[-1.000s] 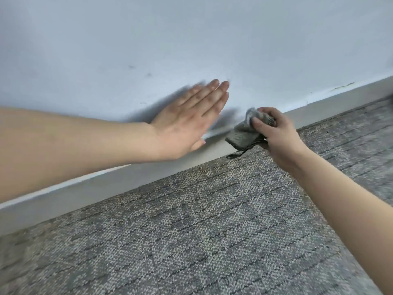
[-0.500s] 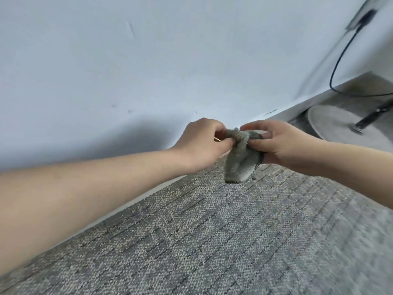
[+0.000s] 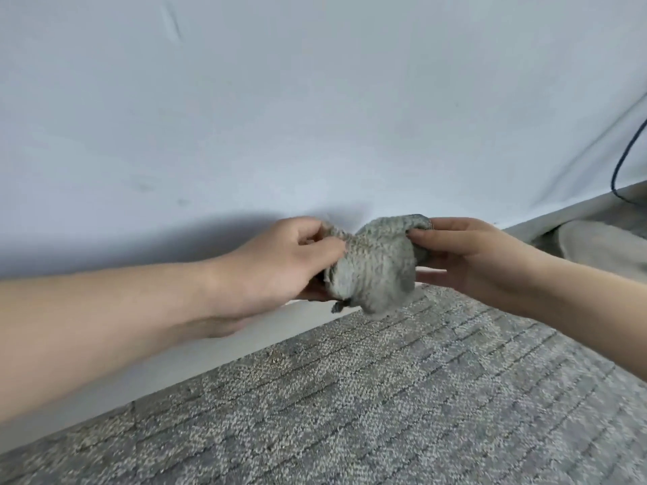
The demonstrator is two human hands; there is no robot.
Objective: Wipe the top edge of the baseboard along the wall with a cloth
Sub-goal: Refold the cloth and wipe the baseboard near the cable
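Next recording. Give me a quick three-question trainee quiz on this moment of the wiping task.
1. True or false: the cloth is spread out flat.
2. How many hands grip it? A none, B one, C two.
3. Fill in: the white strip between wall and carpet is the ____.
Key: 1 false, it is bunched. 2 C, left hand and right hand. 3 baseboard.
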